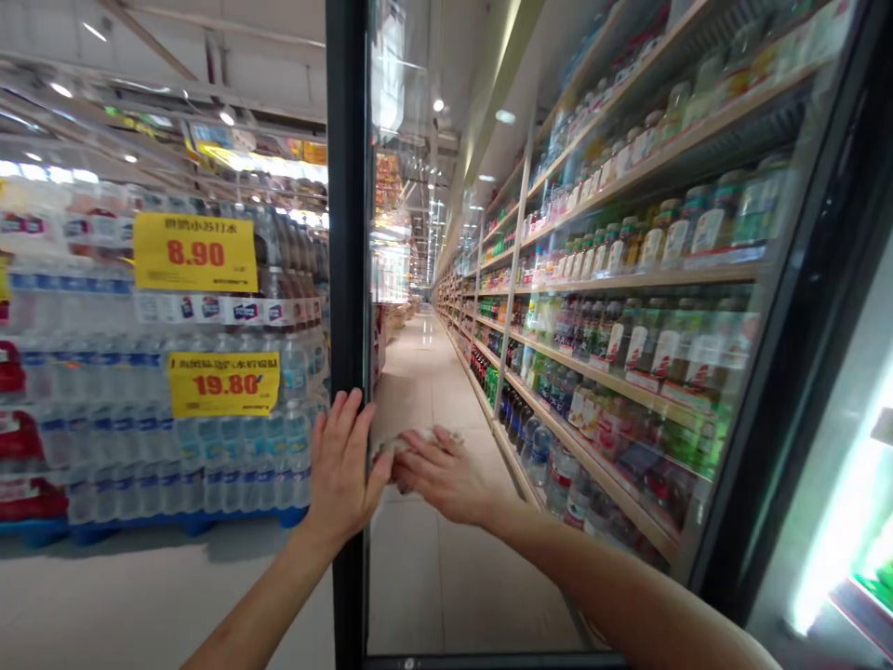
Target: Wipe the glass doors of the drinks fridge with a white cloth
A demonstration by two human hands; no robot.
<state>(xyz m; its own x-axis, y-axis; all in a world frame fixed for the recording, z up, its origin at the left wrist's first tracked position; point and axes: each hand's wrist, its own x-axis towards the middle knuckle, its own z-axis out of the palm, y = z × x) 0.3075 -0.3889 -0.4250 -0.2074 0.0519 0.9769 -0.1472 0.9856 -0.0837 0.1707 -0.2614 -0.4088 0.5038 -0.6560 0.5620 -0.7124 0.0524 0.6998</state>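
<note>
A glass door [481, 586] with a black frame [347, 233] stands in front of me. My left hand [343, 465] lies on the frame's left upright, fingers stretched and pointing up. Just right of it, my right hand [446, 479] presses a pale, crumpled cloth [457, 439] against the glass, its fingers pointing left. Most of the cloth is hidden under that hand. Its left end comes close to my left thumb; I cannot tell whether they touch.
Stacked packs of bottled water [126, 409] stand left of the door, with yellow price signs [195, 251] on them. The glass shows shelves of bottles [628, 344] and a long aisle, apparently reflected. A bright light strip [833, 530] is at right.
</note>
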